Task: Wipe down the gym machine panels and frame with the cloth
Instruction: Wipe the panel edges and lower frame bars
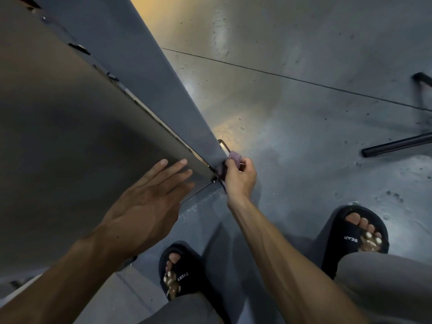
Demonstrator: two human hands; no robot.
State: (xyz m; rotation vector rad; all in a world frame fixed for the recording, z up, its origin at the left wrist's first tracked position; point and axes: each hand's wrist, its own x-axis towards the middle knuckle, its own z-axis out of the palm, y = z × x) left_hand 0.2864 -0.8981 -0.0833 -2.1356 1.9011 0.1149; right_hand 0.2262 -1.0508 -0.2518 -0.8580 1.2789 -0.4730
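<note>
From the head view, I look almost straight down. My right hand [238, 175] has its grip closed around the small, scrunched-up purple cloth [234, 157], and I hold the cloth against the bottom corner of the tall grey metal frame post [149, 73], close to the floor. My left hand [149, 195] is open, with flat fingers laid on the big, smooth grey-brown machine panel [58, 127], just beside the post.

To do this step well, I think I should press the cloth flat, not in a ball, and rub along the edge where the panel meets the post. Dirt likes to hide in that thin gap. My left hand can keep me steady while I lean down low.

Some things are hard to see. My fingers cover most of the cloth, so I cannot tell how big it is. The little bolts and the thin metal loop [224, 146] by the corner are dark and blurry. The light is dim. The top of the machine is cut off. My black slide sandals [180, 272] stand on the shiny grey floor [304, 108], and I cannot tell what the black bar [397, 145] at the right belongs to.
</note>
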